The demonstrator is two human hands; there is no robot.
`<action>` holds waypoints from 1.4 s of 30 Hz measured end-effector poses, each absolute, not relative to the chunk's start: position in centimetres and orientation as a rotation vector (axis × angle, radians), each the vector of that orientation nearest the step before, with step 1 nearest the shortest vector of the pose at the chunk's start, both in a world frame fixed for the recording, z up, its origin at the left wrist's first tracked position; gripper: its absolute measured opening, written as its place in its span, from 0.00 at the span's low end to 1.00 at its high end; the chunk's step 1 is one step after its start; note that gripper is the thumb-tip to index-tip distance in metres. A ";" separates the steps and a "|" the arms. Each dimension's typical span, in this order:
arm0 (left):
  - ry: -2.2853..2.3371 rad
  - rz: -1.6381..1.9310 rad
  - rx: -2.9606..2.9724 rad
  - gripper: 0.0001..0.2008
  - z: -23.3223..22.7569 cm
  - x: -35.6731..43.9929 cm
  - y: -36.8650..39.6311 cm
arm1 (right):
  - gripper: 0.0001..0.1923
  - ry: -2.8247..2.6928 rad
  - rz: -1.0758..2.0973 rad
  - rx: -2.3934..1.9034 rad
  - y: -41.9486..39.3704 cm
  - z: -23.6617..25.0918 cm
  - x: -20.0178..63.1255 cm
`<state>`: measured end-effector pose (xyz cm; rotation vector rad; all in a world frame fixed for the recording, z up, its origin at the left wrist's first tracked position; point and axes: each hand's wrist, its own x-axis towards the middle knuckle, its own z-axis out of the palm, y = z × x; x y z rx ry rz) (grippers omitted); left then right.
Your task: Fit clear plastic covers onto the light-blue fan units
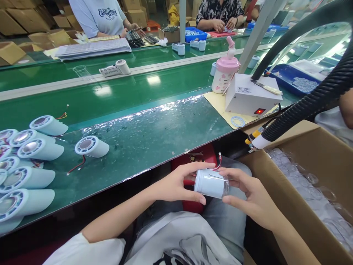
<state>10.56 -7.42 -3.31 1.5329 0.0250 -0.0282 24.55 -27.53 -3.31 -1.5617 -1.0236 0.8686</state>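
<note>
**Pale blue casing held from both ends**

The left hand curls its fingers around the casing's left end; the right hand grasps the other end, where a clear sleeve juts out. The casing lies on its side between the two sets of fingers. Thin wires (red and white, with a small plug) rise just beyond the right fingertips.

Beyond the fingers runs a green surface. Well to their left sit clustered blue housings, with a lone housing somewhat nearer the fingers. Right of the fingers is an open carton of clear plastic pieces. Beyond and to their right stand a white device with a lit red switch and a pink-lidded bottle. Farthest from the fingers, two people work across the line.
</note>
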 end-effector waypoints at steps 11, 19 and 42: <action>-0.030 0.009 1.591 0.37 -3.2 10.4 -7.3 | 0.18 -0.721 1.147 -1.384 -26.8 -3.1 24.5; -0.054 0.023 1.610 0.38 -3.5 10.4 -7.1 | 0.17 -0.506 1.232 -1.286 -26.4 -3.6 24.3; -0.127 0.130 1.684 0.34 -3.6 10.5 -6.8 | 0.34 -0.035 1.649 -1.136 -24.6 -3.6 23.3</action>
